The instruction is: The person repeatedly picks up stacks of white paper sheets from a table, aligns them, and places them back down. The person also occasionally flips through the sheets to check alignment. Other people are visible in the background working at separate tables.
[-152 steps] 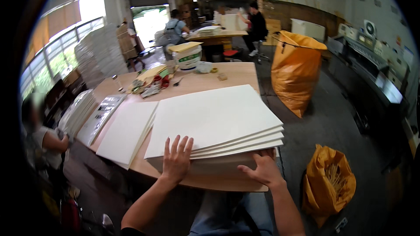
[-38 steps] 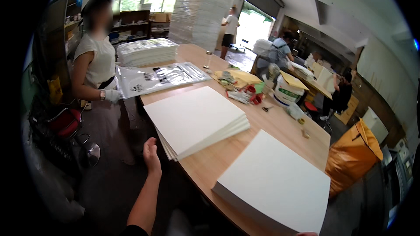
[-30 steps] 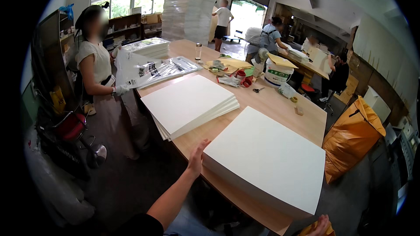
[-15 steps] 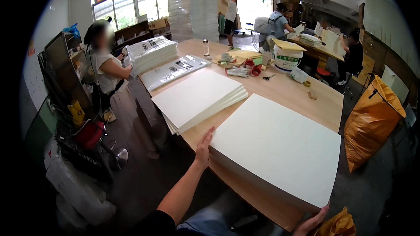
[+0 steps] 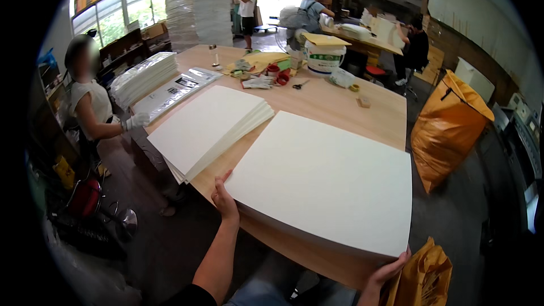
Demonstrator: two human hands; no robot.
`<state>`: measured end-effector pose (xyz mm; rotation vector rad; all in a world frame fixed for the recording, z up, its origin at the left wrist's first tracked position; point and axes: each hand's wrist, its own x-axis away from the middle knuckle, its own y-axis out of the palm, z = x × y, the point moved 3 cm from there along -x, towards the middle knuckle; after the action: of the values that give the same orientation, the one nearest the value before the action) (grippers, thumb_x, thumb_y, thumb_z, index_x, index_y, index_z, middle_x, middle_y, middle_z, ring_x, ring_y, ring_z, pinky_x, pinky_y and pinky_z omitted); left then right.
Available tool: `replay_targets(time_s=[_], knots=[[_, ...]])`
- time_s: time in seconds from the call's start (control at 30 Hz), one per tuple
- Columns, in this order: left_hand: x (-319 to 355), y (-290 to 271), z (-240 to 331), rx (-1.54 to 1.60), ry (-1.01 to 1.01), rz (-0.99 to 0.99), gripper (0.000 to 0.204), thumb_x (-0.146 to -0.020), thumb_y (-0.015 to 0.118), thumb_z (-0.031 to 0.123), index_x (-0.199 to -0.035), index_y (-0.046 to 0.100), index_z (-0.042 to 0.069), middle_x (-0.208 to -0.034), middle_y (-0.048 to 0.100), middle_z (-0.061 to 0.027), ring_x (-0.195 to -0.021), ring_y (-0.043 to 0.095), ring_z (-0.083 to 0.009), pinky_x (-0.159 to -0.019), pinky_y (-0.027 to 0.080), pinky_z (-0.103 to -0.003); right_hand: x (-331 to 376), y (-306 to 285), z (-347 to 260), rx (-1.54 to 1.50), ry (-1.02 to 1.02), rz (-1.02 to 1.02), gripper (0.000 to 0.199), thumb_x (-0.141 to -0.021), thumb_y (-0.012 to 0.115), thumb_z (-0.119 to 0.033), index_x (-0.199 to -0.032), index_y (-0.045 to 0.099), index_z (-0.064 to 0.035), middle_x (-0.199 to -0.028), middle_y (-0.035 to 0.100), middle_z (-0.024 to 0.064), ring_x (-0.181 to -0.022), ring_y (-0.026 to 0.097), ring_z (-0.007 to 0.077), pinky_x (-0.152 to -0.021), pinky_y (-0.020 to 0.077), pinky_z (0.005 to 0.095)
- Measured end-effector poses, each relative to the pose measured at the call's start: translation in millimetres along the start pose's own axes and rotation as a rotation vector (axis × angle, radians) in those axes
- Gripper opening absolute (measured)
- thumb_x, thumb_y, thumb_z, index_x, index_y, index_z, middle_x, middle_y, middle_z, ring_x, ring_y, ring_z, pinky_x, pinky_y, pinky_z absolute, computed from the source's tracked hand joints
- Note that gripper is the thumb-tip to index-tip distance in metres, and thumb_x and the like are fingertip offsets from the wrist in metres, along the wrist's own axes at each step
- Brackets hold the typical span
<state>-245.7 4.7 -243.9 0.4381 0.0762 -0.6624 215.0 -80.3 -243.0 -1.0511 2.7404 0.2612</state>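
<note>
A thick stack of large white sheets lies at the near edge of the table, its sides squared. My left hand presses against its near left corner, fingers along the side and one fingertip at the top edge. At the near right corner, my right hand cups the stack, its fingers partly hidden. The stack is held between both hands. Beside it to the left sits a lower pile of white sheets, fanned unevenly at its edges. Past that lies a flat plastic-wrapped package.
At the left, a co-worker's gloved hand is by the table edge, near a tall white pile. Scissors, gloves, red tape rolls and a white bucket stand farther back. An orange sack stands right.
My view has turned right, so everything sits farther left. Both my hands stay at the stack's corners. The co-worker's gloved hand has come off the wrapped pile toward the table's near left edge.
</note>
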Motion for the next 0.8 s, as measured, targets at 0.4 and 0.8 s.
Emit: replay_targets(time_s=[0.4, 0.8], knots=[[115.2, 161.8, 123.2, -0.233, 0.629, -1.034, 0.017, -0.087, 0.063, 0.006, -0.102, 0.071, 0.004, -0.102, 0.072, -0.0091, -0.098, 0.067, -0.0252, -0.088, 0.053, -0.035, -7.7, -13.8, 21.3, 0.005, -0.130, -0.109, 0.046, -0.107, 0.033, -0.032, -0.130, 0.052, 0.0038, -0.124, 0.057, 0.0157, -0.111, 0.055, 0.0251, -0.099, 0.0418, 0.0367], [170.7, 201.4, 89.5, -0.326, 0.806, -1.455, 0.011, -0.084, 0.070, 0.008, -0.094, 0.073, 0.009, -0.089, 0.068, -0.0052, -0.077, 0.065, -0.0214, -0.064, 0.053, -0.034, -32.1, -33.3, -98.4, 0.874, -0.017, -0.575, 0.052, -0.098, 0.061, -0.041, -0.072, 0.050, 0.0020, -0.066, 0.054, 0.0194, -0.062, 0.054, 0.0355, -0.062, 0.0451, 0.0435]])
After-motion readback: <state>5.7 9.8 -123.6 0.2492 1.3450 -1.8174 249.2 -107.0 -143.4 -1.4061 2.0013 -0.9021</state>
